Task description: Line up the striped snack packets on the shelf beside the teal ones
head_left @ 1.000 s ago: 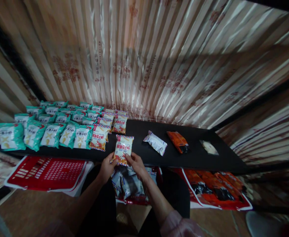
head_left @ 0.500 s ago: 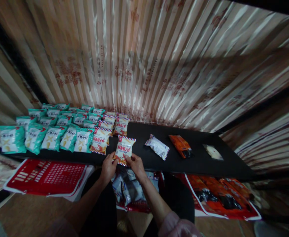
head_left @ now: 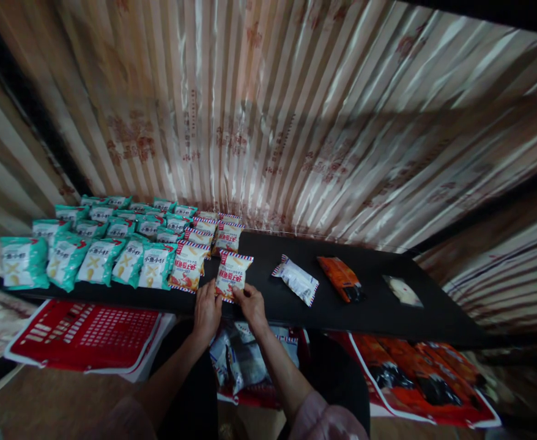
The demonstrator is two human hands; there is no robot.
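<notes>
A small snack bag [head_left: 232,275], white and yellow with red lettering and a striped edge, stands at the front of the black shelf [head_left: 268,299]. My right hand [head_left: 251,305] pinches its lower right corner. At its lower left edge is my left hand [head_left: 207,308], fingers closed together against the bag, with the contact partly hidden. Similar snack bags [head_left: 187,266] stand in a row just left of it, and another [head_left: 228,237] is behind. Farther left are several rows of teal-and-white snack bags [head_left: 156,266].
Lying on the shelf to the right are a white striped bag [head_left: 296,280], an orange packet [head_left: 340,278] and a clear packet [head_left: 403,291]. Below hang a red basket [head_left: 85,336], a middle basket of silvery bags [head_left: 250,360] and a basket of orange packets [head_left: 410,373]. Striped sheeting [head_left: 259,122] covers the back.
My left hand's fingers have shifted up along the bag's left side. The bag stays in nearly the same spot, my right hand still on its corner. The view has tilted slightly.
</notes>
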